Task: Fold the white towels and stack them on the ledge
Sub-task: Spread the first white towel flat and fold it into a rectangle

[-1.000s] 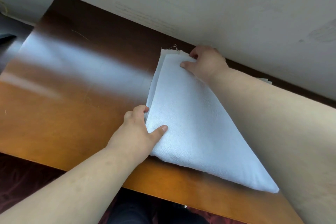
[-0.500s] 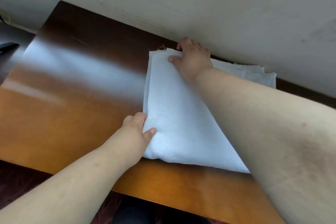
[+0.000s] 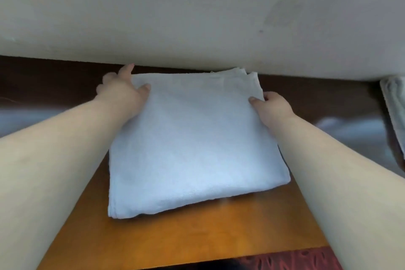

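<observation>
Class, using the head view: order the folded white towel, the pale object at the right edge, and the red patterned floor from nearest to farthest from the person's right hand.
From the right hand:
1. Folded white towel, touching it, on its left.
2. Pale object, off to the right by the wall.
3. Red patterned floor, below the table's near edge.

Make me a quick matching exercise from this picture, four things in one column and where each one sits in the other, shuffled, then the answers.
Things:
1. left hand
2. right hand
3. folded white towel
4. wall

Places:
A. flat on the wooden ledge, between both hands
B. at the towel's far left corner
C. behind the ledge
D. at the towel's right edge

Pairs: 1-B, 2-D, 3-A, 4-C
</observation>
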`<state>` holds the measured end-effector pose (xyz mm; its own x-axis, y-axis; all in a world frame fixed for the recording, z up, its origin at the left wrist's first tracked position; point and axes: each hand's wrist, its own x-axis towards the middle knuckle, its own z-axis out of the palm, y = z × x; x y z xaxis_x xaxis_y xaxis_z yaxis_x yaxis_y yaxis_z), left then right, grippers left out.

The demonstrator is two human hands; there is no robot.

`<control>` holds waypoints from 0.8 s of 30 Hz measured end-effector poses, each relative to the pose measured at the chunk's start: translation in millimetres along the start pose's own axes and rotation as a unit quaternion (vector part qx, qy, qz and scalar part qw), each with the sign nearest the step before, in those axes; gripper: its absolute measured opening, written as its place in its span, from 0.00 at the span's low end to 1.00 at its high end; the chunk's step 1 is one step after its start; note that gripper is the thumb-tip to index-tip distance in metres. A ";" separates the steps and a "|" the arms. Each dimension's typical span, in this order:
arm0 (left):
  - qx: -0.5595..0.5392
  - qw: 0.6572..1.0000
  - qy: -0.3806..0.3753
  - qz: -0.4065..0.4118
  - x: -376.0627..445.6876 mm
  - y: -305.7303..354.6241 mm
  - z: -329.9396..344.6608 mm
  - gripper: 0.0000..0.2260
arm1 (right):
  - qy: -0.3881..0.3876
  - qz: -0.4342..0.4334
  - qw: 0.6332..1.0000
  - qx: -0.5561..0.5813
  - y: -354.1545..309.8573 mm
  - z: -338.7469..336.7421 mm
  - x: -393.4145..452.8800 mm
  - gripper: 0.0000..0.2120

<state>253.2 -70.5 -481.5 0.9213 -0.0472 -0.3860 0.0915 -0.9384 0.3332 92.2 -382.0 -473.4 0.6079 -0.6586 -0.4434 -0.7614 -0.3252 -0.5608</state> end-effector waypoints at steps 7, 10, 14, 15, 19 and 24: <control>0.175 0.974 -0.090 0.115 1.6 35.0 0.0 0.24 | -0.041 0.069 0.994 0.080 64.8 -15.3 -38.4 0.06; 0.272 0.947 -0.056 0.159 -11.5 71.6 3.6 0.26 | 0.001 0.025 0.997 0.068 73.4 -20.5 -46.1 0.03; 0.140 0.897 -0.115 0.402 -42.5 158.1 36.1 0.28 | 0.023 -0.002 0.995 0.093 52.2 -20.1 -43.0 0.10; 0.126 0.885 -0.161 0.417 -50.1 179.0 47.8 0.29 | 0.018 0.002 0.995 0.099 47.7 -18.2 -41.2 0.11; 0.172 0.859 -0.247 0.415 -57.8 221.8 86.0 0.30 | 0.011 0.008 0.994 0.112 45.5 -11.9 -32.7 0.07; 0.085 0.870 -0.261 0.410 -47.0 214.1 86.3 0.27 | -0.002 0.011 0.979 0.205 47.0 -12.7 -25.7 0.07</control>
<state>196.9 -298.7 -466.2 0.3501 -0.8315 -0.4312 -0.6134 -0.5515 0.5653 37.9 -388.9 -479.4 0.5936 -0.6592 -0.4617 -0.6211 -0.0104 -0.7837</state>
